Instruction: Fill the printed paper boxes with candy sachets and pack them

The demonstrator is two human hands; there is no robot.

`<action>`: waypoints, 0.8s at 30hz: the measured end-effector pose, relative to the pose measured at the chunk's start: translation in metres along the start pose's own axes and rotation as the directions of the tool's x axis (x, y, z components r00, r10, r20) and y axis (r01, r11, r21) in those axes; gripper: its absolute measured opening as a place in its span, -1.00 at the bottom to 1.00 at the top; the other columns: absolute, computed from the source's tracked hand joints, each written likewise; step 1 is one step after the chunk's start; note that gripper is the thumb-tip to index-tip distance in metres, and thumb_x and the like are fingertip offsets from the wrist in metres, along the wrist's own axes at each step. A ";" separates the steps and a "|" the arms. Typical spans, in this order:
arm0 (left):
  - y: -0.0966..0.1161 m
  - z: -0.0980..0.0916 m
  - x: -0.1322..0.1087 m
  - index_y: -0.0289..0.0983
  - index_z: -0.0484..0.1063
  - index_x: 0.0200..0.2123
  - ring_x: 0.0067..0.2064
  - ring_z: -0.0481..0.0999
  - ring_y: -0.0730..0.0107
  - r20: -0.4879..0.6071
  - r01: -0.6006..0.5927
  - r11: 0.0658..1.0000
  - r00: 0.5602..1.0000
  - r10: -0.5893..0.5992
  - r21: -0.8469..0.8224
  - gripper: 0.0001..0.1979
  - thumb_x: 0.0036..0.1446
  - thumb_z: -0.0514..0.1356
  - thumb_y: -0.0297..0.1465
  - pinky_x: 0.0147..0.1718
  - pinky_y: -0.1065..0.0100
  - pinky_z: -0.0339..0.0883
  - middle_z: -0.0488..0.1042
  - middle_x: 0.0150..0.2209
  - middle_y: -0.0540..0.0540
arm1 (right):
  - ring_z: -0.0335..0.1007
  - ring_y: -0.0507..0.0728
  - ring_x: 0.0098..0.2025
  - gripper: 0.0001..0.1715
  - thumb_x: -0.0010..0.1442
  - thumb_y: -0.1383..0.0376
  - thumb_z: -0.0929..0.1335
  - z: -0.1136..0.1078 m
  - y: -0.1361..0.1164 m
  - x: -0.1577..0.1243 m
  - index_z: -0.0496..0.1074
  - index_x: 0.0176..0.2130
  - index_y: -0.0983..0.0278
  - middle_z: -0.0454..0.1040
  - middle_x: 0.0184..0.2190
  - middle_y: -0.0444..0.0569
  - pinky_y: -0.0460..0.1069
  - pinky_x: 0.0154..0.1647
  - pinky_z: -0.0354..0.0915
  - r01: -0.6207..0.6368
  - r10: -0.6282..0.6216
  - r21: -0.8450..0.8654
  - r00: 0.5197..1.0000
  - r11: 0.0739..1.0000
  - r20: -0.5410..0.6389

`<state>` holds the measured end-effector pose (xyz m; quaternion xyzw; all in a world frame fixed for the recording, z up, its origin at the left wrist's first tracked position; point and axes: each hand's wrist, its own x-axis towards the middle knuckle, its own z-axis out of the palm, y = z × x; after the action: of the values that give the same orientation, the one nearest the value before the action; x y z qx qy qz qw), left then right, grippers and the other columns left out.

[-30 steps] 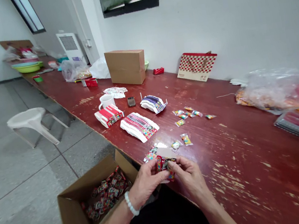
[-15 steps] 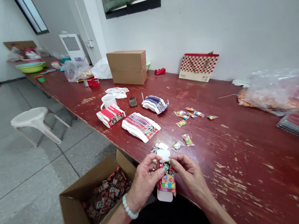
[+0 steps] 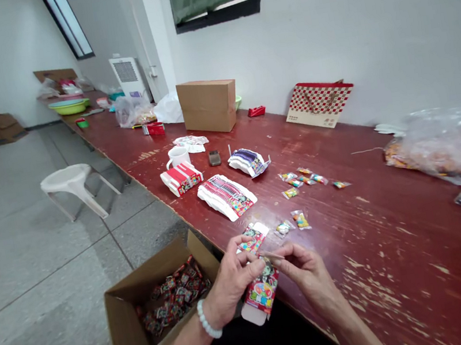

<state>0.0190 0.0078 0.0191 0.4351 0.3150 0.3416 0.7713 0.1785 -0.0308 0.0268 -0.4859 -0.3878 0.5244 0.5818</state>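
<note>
A small red printed carton (image 3: 263,288) is between my hands at the table's near edge, its white bottom flap hanging open. My left hand (image 3: 234,280) grips the carton's upper left side. With thumb and fingers, my right hand (image 3: 303,269) pinches the flap at the carton's top, which is bent over. Just beyond my left fingers, another red carton (image 3: 253,236) lies flat on the table. Two clear candy packets, a white-looking one (image 3: 284,228) and a yellow one (image 3: 301,219), lie just past my hands.
Flat red cartons (image 3: 226,196), a banded red bundle (image 3: 182,178) and purple cartons (image 3: 248,161) lie ahead near a white mug (image 3: 178,157). An open cardboard box (image 3: 124,329) of small packets is at my left. A plastic stool (image 3: 69,176) stands beyond it.
The carton has tilted, its lower end swinging left. The top flap stood up before and is now folded over under my right fingers. The view has turned slightly left.
</note>
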 end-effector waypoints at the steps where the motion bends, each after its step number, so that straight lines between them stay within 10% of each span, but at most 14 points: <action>1: -0.001 0.001 0.000 -0.18 0.18 0.07 -0.42 0.50 0.46 0.032 0.069 0.996 0.997 -0.068 -0.052 -0.45 0.11 0.31 -0.14 -0.42 0.45 0.33 0.46 -0.33 0.01 | 0.36 0.06 -0.49 -0.66 0.00 0.06 0.54 -0.001 0.003 0.000 0.52 -0.44 0.28 0.51 -0.52 -0.07 -0.05 -0.45 0.29 0.022 -0.022 -0.029 1.000 0.999 -0.004; 7: -0.010 0.009 0.004 -0.25 0.27 0.10 -0.64 0.44 0.40 0.037 0.286 0.949 0.958 -0.283 -0.135 -0.34 0.19 -0.02 0.14 -0.67 0.42 0.32 0.48 -0.50 -0.04 | 0.34 0.06 -0.51 -0.76 0.18 0.10 0.44 -0.011 0.012 0.001 0.57 -0.26 0.22 0.49 -0.49 -0.08 -0.04 -0.43 0.28 0.161 -0.112 -0.334 0.981 0.929 0.161; 15: -0.006 0.010 0.008 -0.34 0.41 0.07 -0.67 0.42 0.43 0.003 0.208 0.977 0.978 -0.209 0.055 -0.21 0.15 -0.05 0.21 -0.70 0.47 0.26 0.51 -0.52 -0.09 | 0.35 0.04 -0.62 -0.62 0.00 0.05 0.54 0.003 -0.008 0.007 0.51 -0.38 0.29 0.50 -0.59 -0.11 -0.07 -0.56 0.26 -0.081 0.088 -0.059 0.989 0.995 0.117; 24: -0.005 0.004 0.005 -0.38 0.49 -0.01 -0.67 0.40 0.46 0.020 0.178 0.971 0.983 -0.184 0.160 -0.27 0.15 0.04 0.15 -0.71 0.49 0.23 0.51 -0.51 -0.12 | 0.35 0.02 -0.61 -0.65 0.05 0.04 0.50 0.002 -0.005 0.002 0.50 -0.40 0.27 0.56 -0.47 -0.08 -0.05 -0.54 0.29 -0.060 0.063 -0.032 0.989 0.998 0.135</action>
<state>0.0263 0.0084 0.0154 0.4699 0.3660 0.2364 0.7677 0.1775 -0.0287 0.0321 -0.4686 -0.4186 0.5688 0.5308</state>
